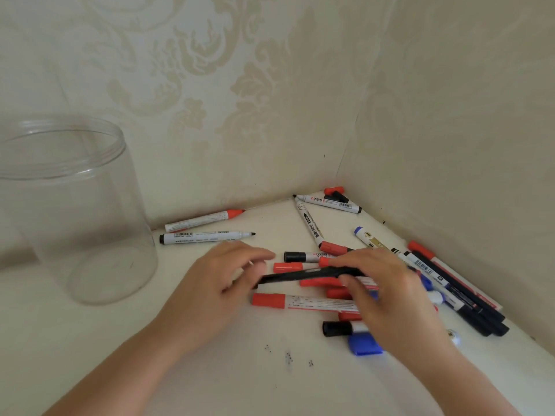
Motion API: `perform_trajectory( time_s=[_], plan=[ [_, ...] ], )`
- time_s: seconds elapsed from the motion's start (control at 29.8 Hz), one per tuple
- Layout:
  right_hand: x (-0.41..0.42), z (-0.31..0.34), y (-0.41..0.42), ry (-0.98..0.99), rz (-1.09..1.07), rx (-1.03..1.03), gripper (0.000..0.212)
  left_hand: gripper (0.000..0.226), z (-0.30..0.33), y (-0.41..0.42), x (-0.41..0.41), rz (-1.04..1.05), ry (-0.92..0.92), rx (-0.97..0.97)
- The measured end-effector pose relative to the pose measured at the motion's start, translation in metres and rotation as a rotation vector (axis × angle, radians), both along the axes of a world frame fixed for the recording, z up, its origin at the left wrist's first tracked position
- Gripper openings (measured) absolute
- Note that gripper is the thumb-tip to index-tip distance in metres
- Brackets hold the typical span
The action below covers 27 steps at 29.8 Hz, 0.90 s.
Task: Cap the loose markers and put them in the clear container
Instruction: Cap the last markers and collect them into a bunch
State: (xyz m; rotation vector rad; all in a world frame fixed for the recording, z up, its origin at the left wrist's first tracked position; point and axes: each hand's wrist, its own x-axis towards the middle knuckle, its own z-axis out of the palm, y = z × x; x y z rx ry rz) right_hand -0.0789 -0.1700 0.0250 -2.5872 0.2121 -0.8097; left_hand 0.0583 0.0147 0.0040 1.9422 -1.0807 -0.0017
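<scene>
A slim black marker [303, 275] lies level just above the pile, held at both ends. My left hand [222, 283] pinches its left tip. My right hand [387, 289] grips its right half. Under it lie several red, black and blue markers, among them a capped red marker [300, 302]. Two uncapped markers rest near the wall: a red-tipped marker [204, 220] and a black-tipped marker [207, 236]. The clear container [72, 211] stands open and upright at the left, with nothing in it.
A loose blue cap [365, 345] lies near my right wrist. More markers and caps sit in the wall corner [336, 198] and along the right wall [456, 289]. Patterned walls close the surface at the back and right. Small dark specks [288, 357] mark the surface.
</scene>
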Motion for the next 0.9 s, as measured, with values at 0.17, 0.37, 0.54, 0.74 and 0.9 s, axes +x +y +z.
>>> perform_trajectory(
  time_s=[0.17, 0.37, 0.54, 0.74, 0.9],
  plan=[
    [-0.003, 0.002, -0.031, 0.077, -0.097, -0.021, 0.039, 0.030, -0.011, 0.010, 0.031, 0.276, 0.008, -0.030],
    [0.001, -0.011, -0.037, 0.087, -0.098, -0.111, 0.029, 0.027, -0.019, 0.012, 0.043, 0.368, -0.084, 0.045],
    [0.006, -0.010, -0.021, -0.051, -0.148, -0.191, 0.031, 0.027, -0.021, 0.009, 0.039, 0.346, -0.159, 0.043],
    [0.037, -0.019, 0.042, 0.042, 0.185, -0.358, 0.027, 0.048, -0.044, 0.003, 0.048, 0.425, -0.386, 0.326],
    [0.069, -0.043, 0.078, 0.162, 0.161, -0.557, 0.039, 0.039, -0.051, -0.001, 0.043, 0.481, -0.542, 0.288]
  ],
)
